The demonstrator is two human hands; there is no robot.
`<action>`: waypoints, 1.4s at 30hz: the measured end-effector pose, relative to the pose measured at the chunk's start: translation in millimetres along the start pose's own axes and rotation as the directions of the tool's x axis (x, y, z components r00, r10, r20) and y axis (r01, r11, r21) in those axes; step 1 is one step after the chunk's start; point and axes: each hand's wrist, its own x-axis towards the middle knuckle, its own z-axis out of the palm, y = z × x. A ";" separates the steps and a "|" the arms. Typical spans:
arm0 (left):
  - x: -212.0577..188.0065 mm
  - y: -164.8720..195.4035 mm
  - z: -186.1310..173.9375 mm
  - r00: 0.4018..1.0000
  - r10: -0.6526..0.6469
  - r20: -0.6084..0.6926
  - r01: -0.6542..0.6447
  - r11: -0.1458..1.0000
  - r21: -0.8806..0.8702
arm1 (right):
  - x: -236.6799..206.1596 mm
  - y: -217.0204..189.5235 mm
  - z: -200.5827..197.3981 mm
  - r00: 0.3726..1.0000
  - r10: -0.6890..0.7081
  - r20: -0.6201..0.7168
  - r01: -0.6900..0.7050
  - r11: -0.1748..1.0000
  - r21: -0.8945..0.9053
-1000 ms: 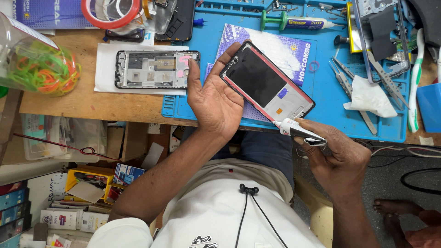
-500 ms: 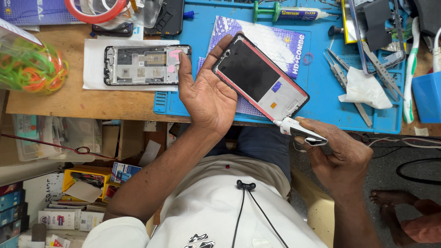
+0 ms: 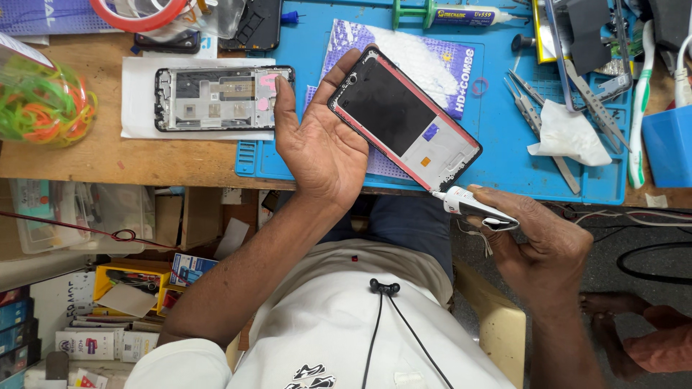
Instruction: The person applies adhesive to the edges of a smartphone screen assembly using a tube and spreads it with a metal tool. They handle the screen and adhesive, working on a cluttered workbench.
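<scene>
My left hand (image 3: 322, 140) holds a phone display panel (image 3: 404, 119) with a red-edged rim, back side up, tilted over the blue work mat (image 3: 504, 155). My right hand (image 3: 544, 248) grips a small white tube with a fine nozzle (image 3: 472, 207). Its tip touches the panel's lower corner at the table edge. A bare phone frame (image 3: 223, 97) lies on a white sheet to the left of my left hand.
A jar of coloured rubber bands (image 3: 40, 101) stands at far left. Tweezers (image 3: 530, 108), a white tissue (image 3: 569, 133), a glue tube (image 3: 450, 14) and a toothbrush (image 3: 638, 101) lie on the mat. A blue tub (image 3: 670, 144) is at right. A shelf with boxes is below the desk.
The view has shifted slightly. My left hand has tipped the panel a little and the nozzle tip now meets its lower corner.
</scene>
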 end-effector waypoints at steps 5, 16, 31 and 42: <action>0.5 0.6 -0.1 1.000 -0.001 -0.008 0.001 1.000 0.010 | 1.1 1.5 -5.0 0.998 0.059 0.030 -0.059 0.998 0.013; 0.8 -0.6 -4.0 1.000 0.011 -0.001 -0.011 1.000 0.010 | 13.9 -4.4 -23.2 0.985 -0.062 0.164 0.078 0.993 -0.091; 0.7 3.2 -0.4 1.000 -0.009 0.013 0.010 0.999 -0.039 | 20.3 4.8 2.6 0.939 0.236 -0.252 -0.055 0.823 0.566; -1.9 17.4 14.9 0.995 -0.072 0.066 0.083 0.981 -0.177 | 23.8 46.4 44.5 0.876 0.466 -0.123 -0.124 0.466 0.876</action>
